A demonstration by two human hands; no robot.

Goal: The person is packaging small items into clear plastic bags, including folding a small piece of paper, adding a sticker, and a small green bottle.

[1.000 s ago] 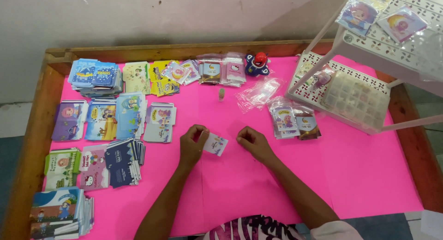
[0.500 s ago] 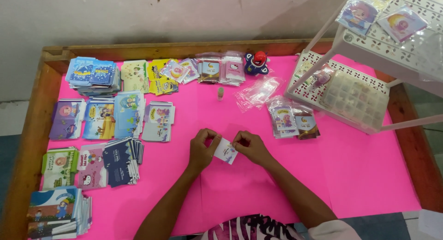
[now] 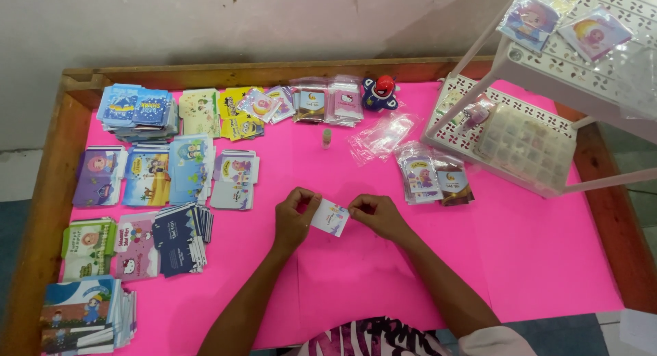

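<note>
Hands (image 3: 294, 219) with small card (image 3: 330, 217) over pink wood-rimmed table (image 3: 547, 260).

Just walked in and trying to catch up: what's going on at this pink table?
A person holds a small white card between both hands, the left hand at one edge and the right hand at the other, just above the pink table. Stacks of colourful cards lie to the left, clear plastic sleeves and a small vial beyond, and a white rack to the right.
</note>
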